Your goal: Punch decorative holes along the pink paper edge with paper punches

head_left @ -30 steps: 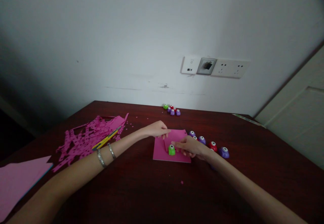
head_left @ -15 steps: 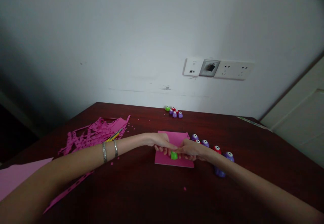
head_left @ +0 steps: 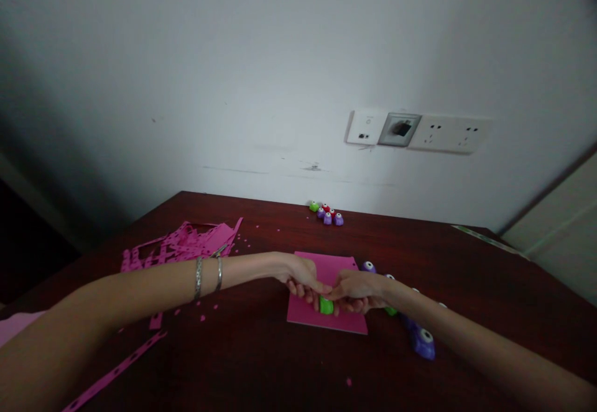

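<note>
A small green paper punch rests on a pink paper sheet in the middle of the dark wooden table. My left hand, with two bracelets on its wrist, and my right hand meet over the punch, fingers curled and pressed down on it. The paper under the punch is partly hidden by both hands.
Purple punches lie by my right forearm, with one behind my right hand. A small cluster of punches sits near the wall. Pink paper scraps and a strip lie at the left. Wall sockets are above.
My left hand left the paper's far edge and joined my right hand on the green punch. Both hands now press on it. The view shifted, so things appear lower.
</note>
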